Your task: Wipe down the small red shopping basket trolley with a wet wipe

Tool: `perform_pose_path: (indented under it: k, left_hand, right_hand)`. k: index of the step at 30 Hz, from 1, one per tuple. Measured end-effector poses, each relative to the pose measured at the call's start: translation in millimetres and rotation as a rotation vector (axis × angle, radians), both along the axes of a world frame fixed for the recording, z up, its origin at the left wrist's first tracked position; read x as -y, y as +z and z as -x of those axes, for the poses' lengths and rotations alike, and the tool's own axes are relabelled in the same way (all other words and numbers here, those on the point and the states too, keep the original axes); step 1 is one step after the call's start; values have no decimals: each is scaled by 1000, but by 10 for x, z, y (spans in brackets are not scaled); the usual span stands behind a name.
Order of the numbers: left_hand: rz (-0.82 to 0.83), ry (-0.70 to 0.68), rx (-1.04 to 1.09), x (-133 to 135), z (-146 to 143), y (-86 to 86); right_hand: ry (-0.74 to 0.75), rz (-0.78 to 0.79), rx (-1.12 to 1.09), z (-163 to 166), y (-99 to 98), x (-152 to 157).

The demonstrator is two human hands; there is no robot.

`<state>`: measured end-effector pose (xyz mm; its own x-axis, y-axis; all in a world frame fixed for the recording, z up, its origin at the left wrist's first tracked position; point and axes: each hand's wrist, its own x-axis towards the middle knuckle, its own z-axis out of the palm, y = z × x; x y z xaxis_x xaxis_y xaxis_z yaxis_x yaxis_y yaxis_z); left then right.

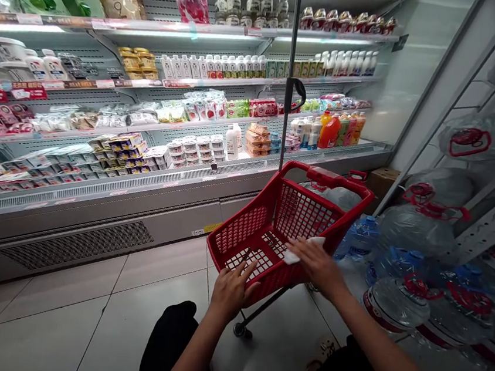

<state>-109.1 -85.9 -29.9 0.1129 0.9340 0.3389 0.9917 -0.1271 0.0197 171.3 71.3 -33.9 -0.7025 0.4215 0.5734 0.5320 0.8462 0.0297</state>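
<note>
Beyond the red shopping cart (304,210) runs a long chilled cabinet (186,219), its shelves filled with white bottles, cups and packets. A dark door edge with a black handle (299,95) rises just behind the cart. On the right side, large water bottles (397,301) stand crowded near the cart, so there is little free room there. The cart stands on the tiled floor (144,322), directly before the person, whose dark-clothed legs show at the lower edge.

The left hand (231,293) reaches forward with its palm down on the near rim; its grip is loosely open, fingers somewhat spread and pointing into the basket. The right hand (316,266) comes from the right over the side rim, with nearly straight fingers lying upon a white cloth (292,257). The thumb is hidden, so I cannot tell how firmly this grip closes.
</note>
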Motion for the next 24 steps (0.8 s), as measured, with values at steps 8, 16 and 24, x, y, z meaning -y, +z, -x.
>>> perform_pose_path:
  k: [8, 16, 24]
  left_hand:
    - [-18, -50, 52, -22, 113, 68]
    - [2, -26, 99, -64, 160, 48]
    - [-25, -22, 123, -104, 160, 3]
  right_hand:
    - [-167, 8, -147, 171, -72, 77]
    - [187, 47, -62, 933, -219, 778]
    - [-126, 56, -121, 222, -40, 141]
